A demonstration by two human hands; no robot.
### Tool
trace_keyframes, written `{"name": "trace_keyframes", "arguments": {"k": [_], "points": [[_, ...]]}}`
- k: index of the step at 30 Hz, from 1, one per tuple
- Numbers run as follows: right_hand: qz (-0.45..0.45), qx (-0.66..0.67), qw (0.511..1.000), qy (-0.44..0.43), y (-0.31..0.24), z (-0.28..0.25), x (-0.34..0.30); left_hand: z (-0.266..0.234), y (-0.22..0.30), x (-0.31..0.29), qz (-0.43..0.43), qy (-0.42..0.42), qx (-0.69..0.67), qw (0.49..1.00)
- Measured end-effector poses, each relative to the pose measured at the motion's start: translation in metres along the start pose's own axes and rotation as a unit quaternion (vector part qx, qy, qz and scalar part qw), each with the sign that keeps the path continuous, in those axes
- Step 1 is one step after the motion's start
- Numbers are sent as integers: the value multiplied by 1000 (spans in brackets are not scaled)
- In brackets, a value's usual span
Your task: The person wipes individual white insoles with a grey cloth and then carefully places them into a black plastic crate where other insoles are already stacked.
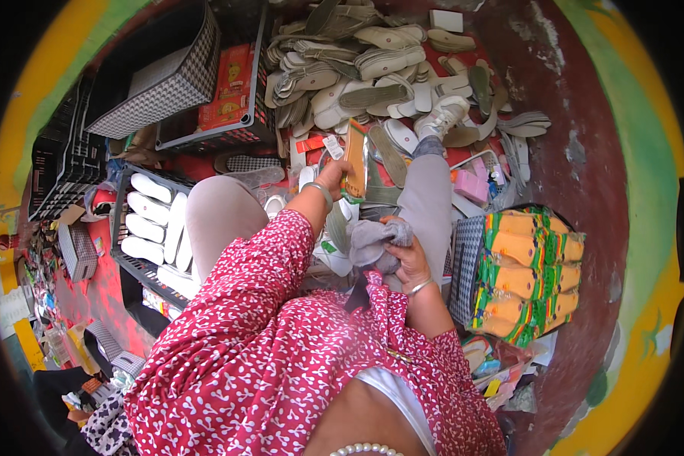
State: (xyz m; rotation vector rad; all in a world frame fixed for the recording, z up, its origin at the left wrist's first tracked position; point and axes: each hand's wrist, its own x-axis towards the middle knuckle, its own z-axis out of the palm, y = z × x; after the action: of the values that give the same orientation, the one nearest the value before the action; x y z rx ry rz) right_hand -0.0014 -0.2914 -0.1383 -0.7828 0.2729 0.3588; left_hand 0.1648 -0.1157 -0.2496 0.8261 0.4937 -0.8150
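Left hand (333, 178): fingers closed around the near end of an orange-and-green packet (356, 152), which stands lengthwise, far end directed away from the body. Packet position: off the floor, between the bent left leg (226, 216) and the extended right leg (424, 190). Right hand (410, 263): fingers curled, partly closed, gripping a bunched grey cloth (374, 242) beside the right thigh; whether it is a glove, a sock or a rag cannot be determined.

Step in hand, as judged: handling the packet while the cloth is retained in the other hand. Any next move with the packet would call for a steady left grip and the cloth held clear of it.

Pose: left forearm extended forward, wrist nearly straight; right elbow bent, forearm angled inward, hand nearer the torso than the left.

Surroundings: loose insoles (391, 62) lie heaped beyond the packet. To the right, similar packets (513, 243) stand in rows above the rim of a checked box (466, 262). To the left, white rolled or folded pieces (146, 210) fill a black crate (153, 283), several lying along its left edge.
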Motion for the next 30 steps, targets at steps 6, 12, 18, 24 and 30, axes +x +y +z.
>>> {"name": "trace_keyframes", "arguments": {"k": [6, 12, 18, 24, 30], "points": [[-52, 164, 985, -5, -7, -2, -28, 72, 41, -94, 66, -146, -30, 987], [-185, 134, 973, -29, -63, 39, -60, 92, 37, -205, 96, -284, -13, 954], [-326, -114, 934, -87, -87, 123, -86, 85, 34, -256, 119, -332, -32, 935], [-443, -700, 546, -121, -23, 174, -77, 84, 25, -265, 184, -306, -60, 932], [-447, -707, 547, -26, -19, 175, -64, 88, 6, -279, 167, -242, -126, 947]]}}
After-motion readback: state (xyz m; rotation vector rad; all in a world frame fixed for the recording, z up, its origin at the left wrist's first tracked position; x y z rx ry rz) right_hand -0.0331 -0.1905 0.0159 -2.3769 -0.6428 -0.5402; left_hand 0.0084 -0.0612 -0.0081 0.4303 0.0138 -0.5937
